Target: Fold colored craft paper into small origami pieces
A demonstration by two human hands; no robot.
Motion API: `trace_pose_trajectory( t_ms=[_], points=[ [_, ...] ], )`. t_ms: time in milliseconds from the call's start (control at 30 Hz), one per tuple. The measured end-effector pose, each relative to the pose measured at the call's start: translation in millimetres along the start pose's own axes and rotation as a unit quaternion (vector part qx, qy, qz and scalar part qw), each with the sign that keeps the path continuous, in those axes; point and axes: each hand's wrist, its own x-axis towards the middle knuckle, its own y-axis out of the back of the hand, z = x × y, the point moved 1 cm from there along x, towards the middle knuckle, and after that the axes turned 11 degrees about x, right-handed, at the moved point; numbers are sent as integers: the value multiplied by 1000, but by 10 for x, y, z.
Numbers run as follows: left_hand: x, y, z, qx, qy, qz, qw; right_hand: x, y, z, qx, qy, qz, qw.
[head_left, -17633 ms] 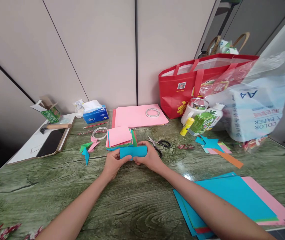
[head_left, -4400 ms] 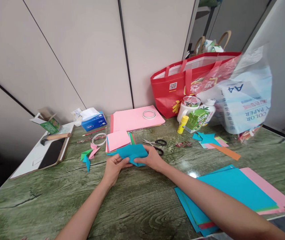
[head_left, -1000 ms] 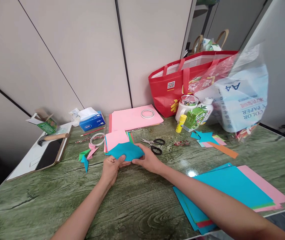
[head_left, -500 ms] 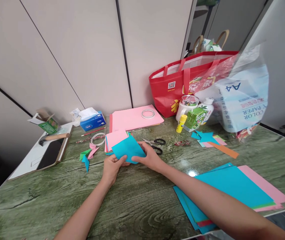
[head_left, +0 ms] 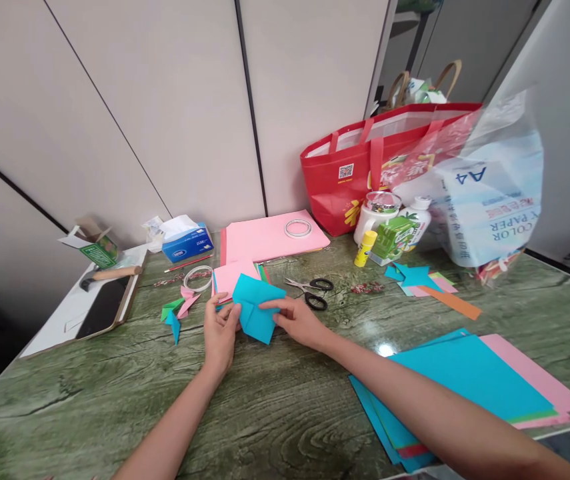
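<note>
A small blue paper square (head_left: 256, 308), partly folded with a flap raised, lies on the green wood-grain table (head_left: 275, 413). My left hand (head_left: 221, 330) pinches its left edge between thumb and fingers. My right hand (head_left: 297, 321) presses on its right side, index finger stretched along a crease. Just behind the blue piece sits a stack of small coloured squares (head_left: 237, 277) with a pink one on top.
Scissors (head_left: 315, 292) lie right of the hands, folded paper bits (head_left: 175, 310) to the left. Large blue and pink sheets (head_left: 465, 393) cover the near right. Further back are pink sheets (head_left: 269, 239) with a tape ring, a tissue box (head_left: 187, 243), glue stick (head_left: 363, 249) and red bag (head_left: 375, 167).
The blue paper has been turned and lowered onto the table, a flap now standing up. My right index finger has moved onto the crease; my left hand shifted to the left edge.
</note>
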Motion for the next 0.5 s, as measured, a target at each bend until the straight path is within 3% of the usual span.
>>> trace_pose_trajectory(
  t_ms=[133, 233, 367, 500],
  points=[
    [-3, -21, 11, 17, 28, -58, 998, 14, 26, 11, 17, -23, 37, 999],
    [-8, -33, 19, -4, 77, -96, 992, 23, 34, 8, 58, -27, 27, 998],
    [3, -19, 10, -28, 90, -84, 992, 15, 19, -5, 141, -5, -21, 990],
    [13, -7, -8, -38, 83, -65, 994, 2, 15, -14, 117, 1, -13, 993]
  ],
)
